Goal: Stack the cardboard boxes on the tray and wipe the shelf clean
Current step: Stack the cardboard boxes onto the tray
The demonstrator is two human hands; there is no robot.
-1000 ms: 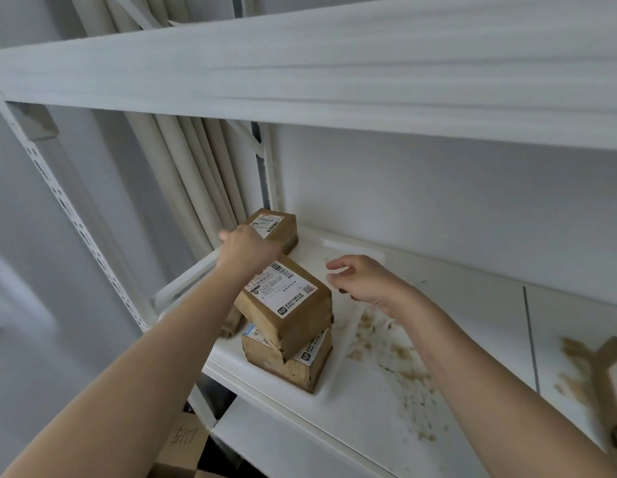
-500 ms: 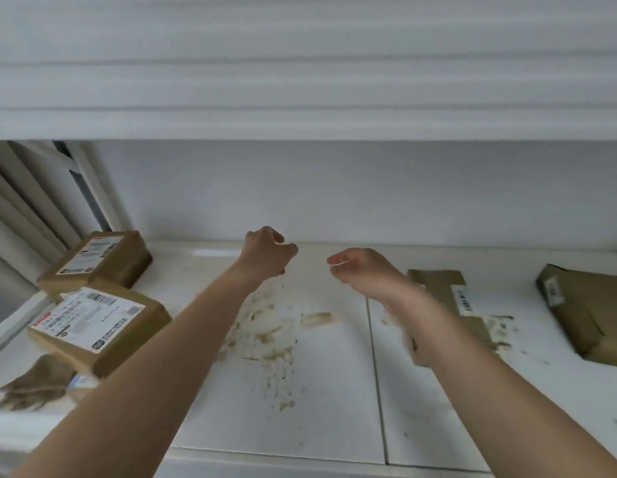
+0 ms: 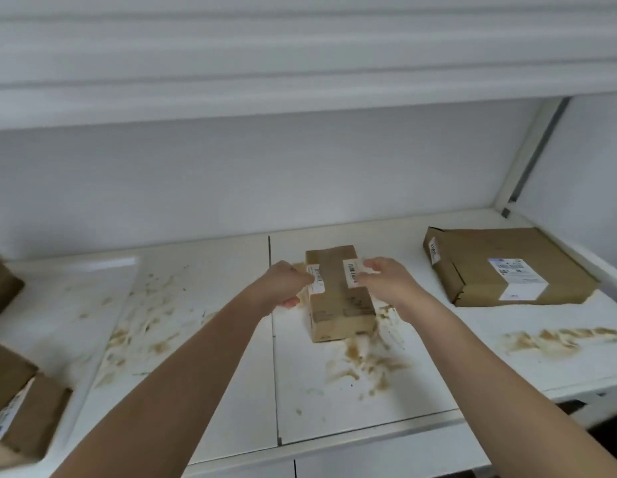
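- Small box (image 3: 340, 298) lies mid-shelf (image 3: 210, 391) between both hands.
- Left hand (image 3: 286, 288) touches its left edge, fingers curled; right hand (image 3: 383, 284) touches its right edge. Whether either is actually gripping, I cannot tell.
- Flat parcel (image 3: 507, 267) sits well to the right.
- Tray (image 3: 76, 339) at left holds boxes (image 3: 20, 419).
- Brown smears (image 3: 365, 363) surround the small box.

Soft even daylight, motion blur, warped edges.

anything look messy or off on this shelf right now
Yes. Brown smears and crumbs soil the white shelf: one patch around the small box between the left hand and right hand, one left of centre, and a streak in front of the large flat box, whose wrapping looks creased.
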